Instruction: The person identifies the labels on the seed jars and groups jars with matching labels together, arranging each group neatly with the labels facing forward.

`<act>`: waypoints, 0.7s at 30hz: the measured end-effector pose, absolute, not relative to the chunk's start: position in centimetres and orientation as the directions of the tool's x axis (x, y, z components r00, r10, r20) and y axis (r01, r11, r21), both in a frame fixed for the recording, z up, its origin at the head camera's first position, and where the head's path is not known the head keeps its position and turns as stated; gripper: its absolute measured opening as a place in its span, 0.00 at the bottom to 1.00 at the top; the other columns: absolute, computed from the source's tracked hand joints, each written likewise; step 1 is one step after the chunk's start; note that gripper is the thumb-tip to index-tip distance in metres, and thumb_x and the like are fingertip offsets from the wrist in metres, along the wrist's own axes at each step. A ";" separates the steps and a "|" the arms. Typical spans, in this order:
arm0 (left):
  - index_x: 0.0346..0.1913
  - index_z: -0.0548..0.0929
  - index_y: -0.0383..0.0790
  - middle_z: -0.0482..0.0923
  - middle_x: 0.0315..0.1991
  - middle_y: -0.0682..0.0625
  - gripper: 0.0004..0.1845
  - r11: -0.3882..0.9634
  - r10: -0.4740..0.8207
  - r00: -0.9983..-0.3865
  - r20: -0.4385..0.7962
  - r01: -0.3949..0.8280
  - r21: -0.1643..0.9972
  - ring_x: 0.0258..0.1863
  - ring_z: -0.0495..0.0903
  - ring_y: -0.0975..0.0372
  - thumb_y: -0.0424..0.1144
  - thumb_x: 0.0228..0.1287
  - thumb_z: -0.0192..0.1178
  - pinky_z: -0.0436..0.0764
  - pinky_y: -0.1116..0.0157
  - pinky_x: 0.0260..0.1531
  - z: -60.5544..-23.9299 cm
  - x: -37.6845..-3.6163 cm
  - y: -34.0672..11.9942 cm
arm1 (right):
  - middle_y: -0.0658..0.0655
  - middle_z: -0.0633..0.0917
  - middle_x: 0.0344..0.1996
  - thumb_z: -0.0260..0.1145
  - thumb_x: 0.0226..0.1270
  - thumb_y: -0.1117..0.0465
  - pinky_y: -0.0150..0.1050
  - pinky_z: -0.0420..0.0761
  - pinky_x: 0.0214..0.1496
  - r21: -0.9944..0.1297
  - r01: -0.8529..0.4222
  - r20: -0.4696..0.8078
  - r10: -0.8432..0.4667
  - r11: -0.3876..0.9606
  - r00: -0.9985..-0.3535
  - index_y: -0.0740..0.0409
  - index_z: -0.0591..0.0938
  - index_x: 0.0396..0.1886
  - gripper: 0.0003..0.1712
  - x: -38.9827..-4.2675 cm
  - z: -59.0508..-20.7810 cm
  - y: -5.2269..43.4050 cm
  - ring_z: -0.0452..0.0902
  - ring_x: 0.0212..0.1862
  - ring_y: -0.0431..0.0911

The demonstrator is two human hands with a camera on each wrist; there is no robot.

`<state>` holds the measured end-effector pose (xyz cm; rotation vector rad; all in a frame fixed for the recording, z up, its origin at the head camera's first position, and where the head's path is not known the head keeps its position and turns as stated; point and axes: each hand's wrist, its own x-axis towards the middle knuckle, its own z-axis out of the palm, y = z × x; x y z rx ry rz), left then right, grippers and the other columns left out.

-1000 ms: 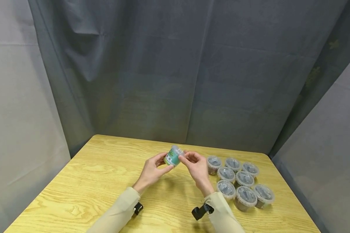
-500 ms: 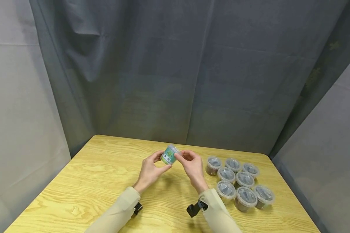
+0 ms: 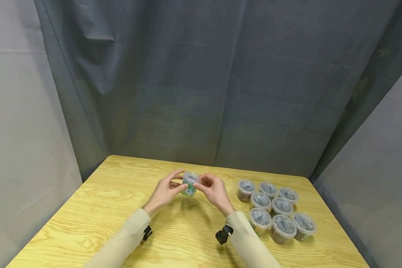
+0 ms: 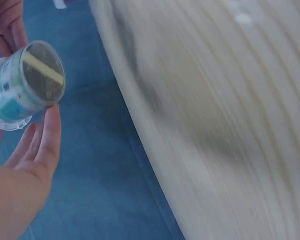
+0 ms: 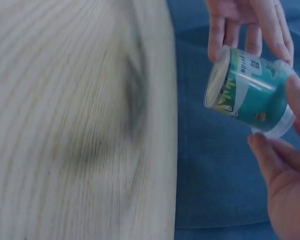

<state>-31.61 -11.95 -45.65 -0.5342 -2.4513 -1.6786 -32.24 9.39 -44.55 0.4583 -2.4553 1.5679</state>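
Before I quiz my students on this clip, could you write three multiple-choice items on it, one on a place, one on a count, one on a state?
1. Where on the table does the cluster of lidded cups stand?
A. on the person's right side
B. at the far left corner
C. under the hands

2. How many lidded cups stand in that cluster?
A. three
B. eight
C. twelve

3. How is the small jar with the teal label kept?
A. it lies alone on the table
B. it is stacked on a cup
C. the left hand and the right hand pinch it between them, off the table

Key: 1 A, the cups sit right of the right hand in the head view. 2 B, eight lids can be counted there. 3 C, both wrist views show fingertips on the jar, clear of the wood.
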 end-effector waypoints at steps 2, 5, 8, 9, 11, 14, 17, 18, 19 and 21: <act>0.62 0.75 0.59 0.75 0.62 0.48 0.22 0.343 0.252 -0.923 0.291 0.366 0.865 0.50 0.84 0.53 0.48 0.66 0.64 0.85 0.55 0.47 -45.8 -31.8 -12.4 | 0.52 0.88 0.38 0.73 0.60 0.54 0.40 0.86 0.49 -0.808 -0.419 0.354 -0.226 0.414 -0.907 0.52 0.84 0.38 0.10 -32.6 -44.8 9.1 0.86 0.46 0.46; 0.54 0.77 0.54 0.75 0.61 0.47 0.16 0.357 0.284 -0.914 0.289 0.380 0.853 0.53 0.83 0.50 0.45 0.65 0.65 0.84 0.55 0.50 -46.1 -32.1 -13.1 | 0.54 0.88 0.39 0.73 0.61 0.57 0.41 0.85 0.51 -0.782 -0.481 0.386 -0.298 0.395 -0.873 0.53 0.84 0.35 0.07 -33.0 -45.3 8.6 0.85 0.47 0.48; 0.47 0.77 0.50 0.79 0.57 0.45 0.14 0.371 0.300 -0.905 0.301 0.401 0.838 0.53 0.83 0.49 0.41 0.61 0.69 0.84 0.56 0.51 -46.4 -32.5 -13.6 | 0.58 0.87 0.47 0.73 0.61 0.59 0.43 0.84 0.55 -0.785 -0.504 0.400 -0.328 0.361 -0.856 0.55 0.83 0.33 0.07 -33.1 -46.0 8.1 0.84 0.53 0.52; 0.46 0.77 0.50 0.80 0.56 0.45 0.15 0.379 0.297 -0.906 0.301 0.401 0.834 0.53 0.83 0.50 0.41 0.60 0.70 0.84 0.57 0.51 -46.4 -32.6 -13.7 | 0.59 0.86 0.50 0.73 0.61 0.60 0.43 0.83 0.56 -0.791 -0.504 0.400 -0.331 0.347 -0.855 0.56 0.83 0.32 0.07 -33.2 -46.2 7.9 0.83 0.55 0.53; 0.44 0.77 0.49 0.81 0.54 0.45 0.15 0.402 0.286 -0.907 0.311 0.408 0.820 0.53 0.83 0.50 0.41 0.58 0.71 0.84 0.57 0.51 -46.6 -32.7 -14.2 | 0.61 0.84 0.55 0.72 0.61 0.61 0.43 0.82 0.57 -0.795 -0.507 0.403 -0.335 0.332 -0.852 0.56 0.82 0.33 0.07 -33.3 -46.6 7.3 0.80 0.58 0.54; 0.42 0.77 0.49 0.82 0.55 0.44 0.15 0.426 0.252 -0.911 0.326 0.407 0.808 0.53 0.83 0.50 0.40 0.57 0.72 0.83 0.55 0.53 -46.6 -32.8 -14.8 | 0.61 0.82 0.57 0.72 0.61 0.62 0.41 0.82 0.57 -0.789 -0.523 0.424 -0.330 0.323 -0.843 0.58 0.83 0.36 0.06 -33.7 -46.8 6.3 0.79 0.60 0.54; 0.42 0.77 0.47 0.82 0.54 0.43 0.14 0.449 0.209 -0.914 0.347 0.405 0.796 0.54 0.82 0.48 0.40 0.56 0.72 0.81 0.51 0.55 -46.4 -33.0 -15.3 | 0.60 0.84 0.54 0.72 0.60 0.63 0.42 0.82 0.57 -0.765 -0.542 0.451 -0.311 0.349 -0.837 0.59 0.84 0.39 0.09 -34.0 -46.6 5.2 0.80 0.59 0.53; 0.41 0.77 0.47 0.82 0.54 0.43 0.14 0.469 0.191 -0.915 0.356 0.404 0.786 0.54 0.82 0.47 0.40 0.56 0.72 0.81 0.51 0.56 -46.3 -33.0 -15.4 | 0.60 0.85 0.52 0.72 0.60 0.63 0.43 0.82 0.57 -0.751 -0.548 0.461 -0.302 0.367 -0.834 0.59 0.84 0.40 0.09 -34.1 -46.5 4.8 0.81 0.57 0.53; 0.41 0.77 0.47 0.82 0.54 0.43 0.15 0.484 0.175 -0.916 0.362 0.400 0.779 0.54 0.82 0.47 0.40 0.56 0.73 0.80 0.50 0.56 -46.3 -33.1 -15.3 | 0.59 0.86 0.50 0.72 0.60 0.63 0.43 0.83 0.56 -0.742 -0.549 0.467 -0.292 0.385 -0.835 0.59 0.85 0.41 0.10 -34.1 -46.4 4.6 0.82 0.56 0.53; 0.41 0.77 0.46 0.83 0.53 0.41 0.15 0.514 0.147 -0.913 0.380 0.399 0.759 0.54 0.82 0.45 0.39 0.55 0.73 0.80 0.47 0.56 -46.3 -33.1 -15.2 | 0.58 0.87 0.48 0.73 0.60 0.62 0.43 0.83 0.55 -0.724 -0.541 0.470 -0.267 0.429 -0.841 0.58 0.85 0.43 0.12 -34.3 -46.5 4.2 0.84 0.53 0.52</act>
